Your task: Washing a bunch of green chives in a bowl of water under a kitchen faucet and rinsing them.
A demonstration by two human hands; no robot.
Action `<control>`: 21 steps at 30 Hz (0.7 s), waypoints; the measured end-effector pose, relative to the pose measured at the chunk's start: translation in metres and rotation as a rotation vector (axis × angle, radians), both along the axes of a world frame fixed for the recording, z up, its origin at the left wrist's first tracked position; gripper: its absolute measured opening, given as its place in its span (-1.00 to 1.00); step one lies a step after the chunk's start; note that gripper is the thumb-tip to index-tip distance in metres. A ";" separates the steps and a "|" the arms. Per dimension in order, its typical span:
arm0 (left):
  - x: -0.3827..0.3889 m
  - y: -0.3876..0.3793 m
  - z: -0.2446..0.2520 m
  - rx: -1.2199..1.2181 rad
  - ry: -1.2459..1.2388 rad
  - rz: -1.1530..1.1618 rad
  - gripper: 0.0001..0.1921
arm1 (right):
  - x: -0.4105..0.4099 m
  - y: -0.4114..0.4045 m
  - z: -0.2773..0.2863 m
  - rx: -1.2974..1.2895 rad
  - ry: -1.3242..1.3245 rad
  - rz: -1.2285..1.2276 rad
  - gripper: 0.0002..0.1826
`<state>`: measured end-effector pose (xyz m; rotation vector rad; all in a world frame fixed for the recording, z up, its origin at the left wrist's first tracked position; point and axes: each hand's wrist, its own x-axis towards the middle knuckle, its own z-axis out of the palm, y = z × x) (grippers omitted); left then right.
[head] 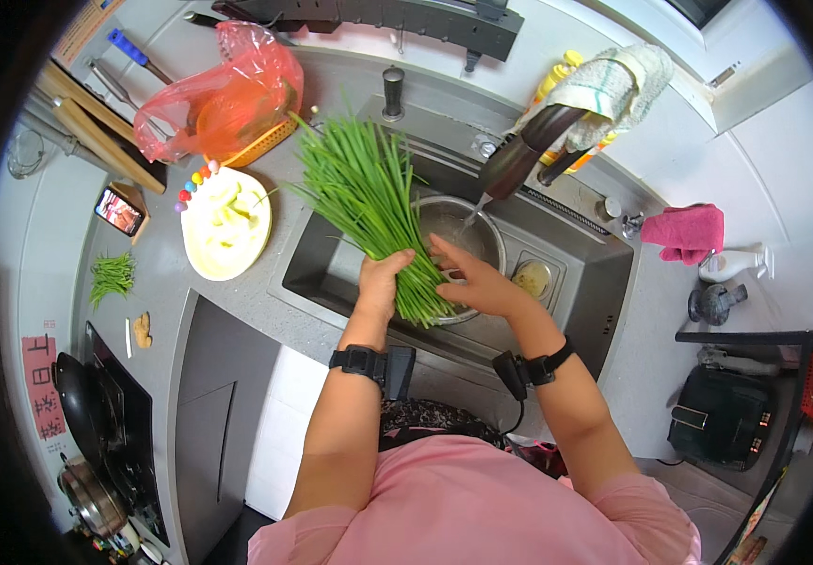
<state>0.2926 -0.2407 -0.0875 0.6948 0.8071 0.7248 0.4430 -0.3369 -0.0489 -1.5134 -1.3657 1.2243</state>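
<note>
A thick bunch of green garlic chives (pixel 360 187) lies slanted over the sink (pixel 590 282), leafy tips toward the back left. My left hand (pixel 379 282) grips it near the cut ends. Beside those stems, my right hand (pixel 473 275) is spread with fingers curved and apart; whether its fingertips touch them is hard to tell. Beneath the stems sits a round steel basin (pixel 494 244), partly hidden by the bunch and my hand. Water runs into it from the dark pull-out faucet (pixel 519 159).
On the left counter stand a white bowl of pale cut pieces (pixel 198 240), a red plastic bag (pixel 237 92) over an orange basket (pixel 258 145), a propped phone (pixel 120 210) and chopped greens (pixel 112 275). A drain strainer (pixel 532 277) is right of the basin. A wok (pixel 81 402) sits far left.
</note>
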 end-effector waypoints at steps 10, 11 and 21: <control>-0.022 0.018 -0.004 -0.054 0.014 0.119 -0.68 | 0.046 -0.043 -0.063 -0.202 -0.201 -0.215 -0.46; -0.025 0.021 0.007 -0.062 0.022 0.136 -0.68 | 0.053 -0.047 -0.083 -0.219 -0.555 -0.218 -0.48; -0.042 0.046 0.014 0.030 -0.082 0.187 -0.56 | 0.058 -0.070 -0.161 -0.643 0.424 -0.820 -0.56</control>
